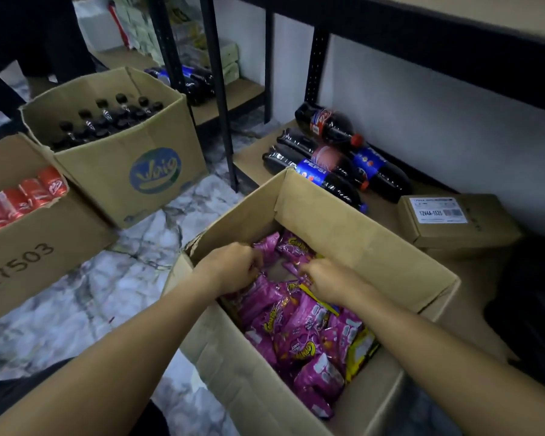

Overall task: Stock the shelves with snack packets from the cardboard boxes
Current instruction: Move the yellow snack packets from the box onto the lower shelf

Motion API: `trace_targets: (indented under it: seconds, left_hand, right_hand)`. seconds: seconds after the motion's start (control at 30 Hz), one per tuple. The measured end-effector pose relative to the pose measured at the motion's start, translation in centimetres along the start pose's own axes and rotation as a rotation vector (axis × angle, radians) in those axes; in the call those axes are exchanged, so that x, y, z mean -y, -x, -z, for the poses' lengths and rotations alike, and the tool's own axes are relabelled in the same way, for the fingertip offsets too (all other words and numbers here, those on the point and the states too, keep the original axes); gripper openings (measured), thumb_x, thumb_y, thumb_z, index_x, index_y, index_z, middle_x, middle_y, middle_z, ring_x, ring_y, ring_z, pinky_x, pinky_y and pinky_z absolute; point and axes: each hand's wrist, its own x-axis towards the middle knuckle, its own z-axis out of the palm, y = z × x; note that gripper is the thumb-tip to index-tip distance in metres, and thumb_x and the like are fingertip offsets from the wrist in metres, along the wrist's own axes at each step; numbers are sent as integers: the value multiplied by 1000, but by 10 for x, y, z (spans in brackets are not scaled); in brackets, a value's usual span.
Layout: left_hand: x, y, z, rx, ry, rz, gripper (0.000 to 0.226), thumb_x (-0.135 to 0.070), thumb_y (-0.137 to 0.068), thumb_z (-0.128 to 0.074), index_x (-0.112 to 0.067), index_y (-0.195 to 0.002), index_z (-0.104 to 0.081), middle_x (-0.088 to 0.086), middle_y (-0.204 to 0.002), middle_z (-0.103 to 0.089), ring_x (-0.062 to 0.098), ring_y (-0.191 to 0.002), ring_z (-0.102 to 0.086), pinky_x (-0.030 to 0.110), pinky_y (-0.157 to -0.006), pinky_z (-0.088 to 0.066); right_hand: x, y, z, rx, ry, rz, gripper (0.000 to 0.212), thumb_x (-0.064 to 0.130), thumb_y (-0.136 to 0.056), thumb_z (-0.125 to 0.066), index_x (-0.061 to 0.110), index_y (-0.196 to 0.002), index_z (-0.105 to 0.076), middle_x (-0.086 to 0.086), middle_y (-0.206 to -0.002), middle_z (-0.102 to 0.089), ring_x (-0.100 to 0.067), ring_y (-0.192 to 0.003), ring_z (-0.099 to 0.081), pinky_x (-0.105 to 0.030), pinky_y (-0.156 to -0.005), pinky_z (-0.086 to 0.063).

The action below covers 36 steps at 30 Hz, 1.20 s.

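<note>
Head view: an open cardboard box [343, 221] sits on the marbled floor [85, 297], its far edge just beside the lowest shelf [387, 209] of a dark metal rack. Pink snack packets [299, 325] fill the box in a loose heap, with a yellow packet [361, 349] among them at the right side.

Both hands reach down into the box. The left hand [233, 267] has its fingers curled into the pile, its grip clamped on the pink snack packets at the far left of the heap. The right hand [323, 280] is likewise curled, its grip pinching a pink packet near the middle of the box. The two hands are near each other, not touching.

On the lowest shelf, large cola bottles [331, 155] lie on their sides, close together, and a small sealed carton [453, 218] with a white label rests to their right.

To the left on the floor stand two more open boxes: one with a blue and green logo [129, 165] holding upright dark bottles with black caps [107, 121], and one at the frame's left edge [29, 247] holding red cans [22, 196]. More dark bottles [192, 83] lie on a farther shelf behind the logo box.
</note>
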Motion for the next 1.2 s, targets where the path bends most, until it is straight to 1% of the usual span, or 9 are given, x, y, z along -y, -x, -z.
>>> trace_targets:
  seconds: [0.17, 0.27, 0.5, 0.67, 0.73, 0.83, 0.93, 1.03, 1.2]
  left_hand:
    - [5, -3, -3, -23, 35, 8, 24, -26, -92, -52, -30, -109, -68, -3, -114, -66, 22, -105, -63, 41, -84, -53]
    - [7, -4, -7, -10, 48, 8, 24, -24, -92, -53, -30, -110, -68, -3, -113, -67, 23, -103, -64, 42, -83, -54]
    - [8, -4, -10, 55, 24, 38, 21, -26, -93, -55, -28, -110, -68, -1, -104, -67, 24, -96, -64, 39, -81, -54]
    - [13, -8, -13, 168, -9, 72, 25, -27, -92, -61, -30, -117, -66, 1, -109, -67, 24, -100, -64, 38, -86, -54]
    - [15, -13, -15, 253, -62, 72, 29, -24, -89, -65, -29, -118, -65, 2, -111, -66, 25, -102, -64, 39, -89, -54]
    - [17, -27, -15, 386, -169, 41, 31, -21, -84, -71, -27, -114, -67, 2, -109, -67, 24, -99, -65, 32, -87, -53]
    - [19, -44, -9, 467, -254, -13, 32, -25, -78, -78, -24, -109, -69, -1, -104, -68, 22, -96, -64, 30, -84, -51]
    - [20, -54, -17, 564, -357, -54, 37, -25, -75, -81, -20, -110, -68, 1, -111, -67, 23, -98, -63, 33, -86, -54]
    - [14, -51, -37, 726, -567, -156, 33, -32, -81, -77, -17, -109, -68, 4, -115, -67, 26, -104, -64, 31, -84, -50]
  right_hand:
    - [2, -27, -16, 135, 158, 65, 62, -8, -86, -46, 28, -137, -53, -4, -127, -61, -28, -106, -64, -39, -65, -51]
    - [1, -36, -25, 175, 297, 136, 52, -8, -86, -49, 19, -130, -58, -6, -116, -64, -26, -94, -66, -38, -58, -49]
    - [4, -34, -27, 215, 406, 145, 18, -7, -91, -51, 9, -87, -58, -8, -89, -59, -28, -85, -59, -39, -67, -52]
    - [10, -30, -14, 210, 376, 190, 27, 1, -93, -50, 8, -69, -42, -1, -69, -37, -27, -76, -50, -36, -61, -41]
    - [11, -25, -7, 162, 324, 222, 14, 3, -91, -54, 11, -83, -62, -3, -83, -47, -30, -82, -56, -36, -63, -43]
    - [9, -17, 6, 42, 131, 260, 27, 6, -92, -56, 23, -109, -68, -3, -105, -49, -25, -94, -57, -39, -77, -50]
    - [6, -15, 24, -123, -127, 223, 21, 14, -91, -63, 29, -104, -69, 2, -100, -51, -20, -93, -57, -35, -79, -48]
    - [2, -13, 31, -195, -354, 148, 20, 10, -90, -64, 26, -100, -69, 3, -83, -64, -14, -74, -64, -26, -63, -39]
    - [-6, -6, 22, -225, -410, 99, 16, 11, -91, -65, 24, -99, -70, 3, -77, -60, -7, -65, -54, -27, -57, -38]
